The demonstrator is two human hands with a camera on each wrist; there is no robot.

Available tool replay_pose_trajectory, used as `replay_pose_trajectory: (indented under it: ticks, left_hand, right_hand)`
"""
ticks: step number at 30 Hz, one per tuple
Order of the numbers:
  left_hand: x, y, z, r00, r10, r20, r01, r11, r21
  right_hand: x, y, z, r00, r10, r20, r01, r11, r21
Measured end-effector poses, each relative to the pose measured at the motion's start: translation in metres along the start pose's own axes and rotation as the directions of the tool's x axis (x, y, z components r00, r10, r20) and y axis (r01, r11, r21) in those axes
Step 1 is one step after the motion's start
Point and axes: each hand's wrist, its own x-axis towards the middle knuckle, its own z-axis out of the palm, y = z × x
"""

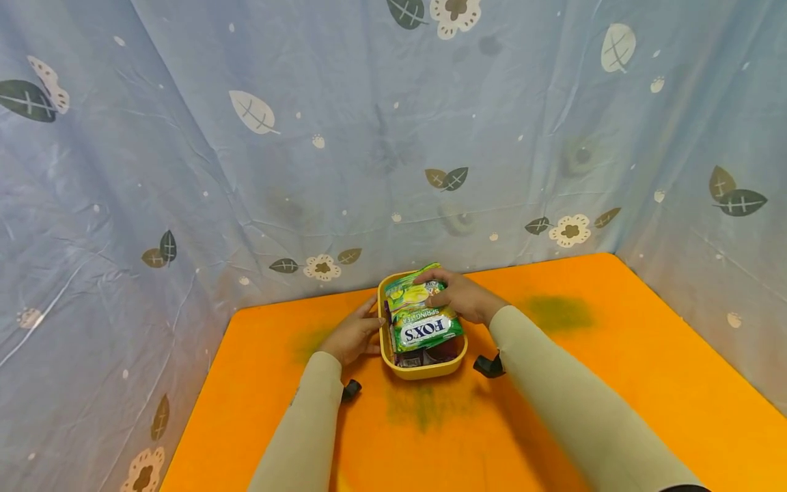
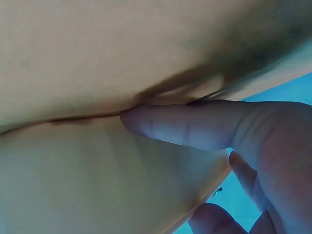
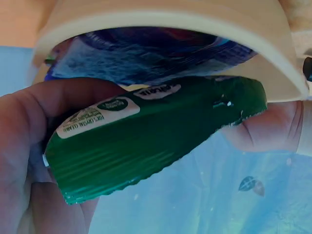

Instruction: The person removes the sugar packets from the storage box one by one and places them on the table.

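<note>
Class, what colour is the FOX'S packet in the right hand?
The packet is mostly green, with some yellow; the head view shows it best.

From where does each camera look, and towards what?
Head: worn there, facing forward and down at the yellow tub; left hand, right hand, sleeves show.
Left wrist: worn there, facing pale surfaces, probably the tub; left hand shows.
Right wrist: worn there, facing the green packet; both hands show.
Head and right wrist share that packet.
</note>
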Motion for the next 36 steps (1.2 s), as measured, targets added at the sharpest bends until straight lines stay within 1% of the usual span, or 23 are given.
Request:
replay_pose_trajectory:
  ticks: [3,10,14,17,24,26,33,36]
  left_hand:
    - [0.001,0.0,-0.001,1.0,0.003,0.0,-0.003,1.0,0.0]
    - [0.002,0.0,-0.002,1.0,-0.002,-0.004,0.002,1.0,-0.005]
    - [0.002,-0.001,-0.003,1.0,-0.011,-0.01,0.011,1.0,-0.005]
    - [0.002,-0.002,-0.004,1.0,-0.009,-0.012,0.009,1.0,-0.005]
    - [0.002,-0.004,-0.004,1.0,-0.005,-0.008,0.005,1.0,-0.013]
    - [0.002,-0.004,-0.004,1.0,-0.008,-0.011,0.008,1.0,-0.014]
    - [0.002,-0.002,-0.003,1.0,0.014,0.007,-0.014,1.0,-0.002]
    - [0.001,-0.002,-0.003,1.0,0.008,0.009,-0.008,1.0,-0.008]
  right_hand:
    - [-0.002,-0.003,-0.005,0.999,-0.022,-0.025,0.021,0.999,-0.028]
    - [-0.007,-0.011,-0.019,0.997,-0.074,-0.036,0.074,0.997,-0.003]
    - [-0.01,-0.013,-0.027,0.998,-0.038,-0.058,0.044,0.995,0.09]
    - [-0.013,-0.012,-0.034,0.997,0.0,-0.078,0.011,0.991,0.137]
    - [-0.023,-0.008,-0.055,0.993,0.023,-0.113,-0.008,0.991,0.134]
    - [-0.026,-0.008,-0.061,0.993,0.024,-0.116,-0.007,0.99,0.139]
    - [-0.035,-0.007,-0.083,0.991,0.019,-0.136,0.0,0.991,0.135]
    - [-0.038,-0.007,-0.092,0.988,0.019,-0.156,0.002,0.991,0.131]
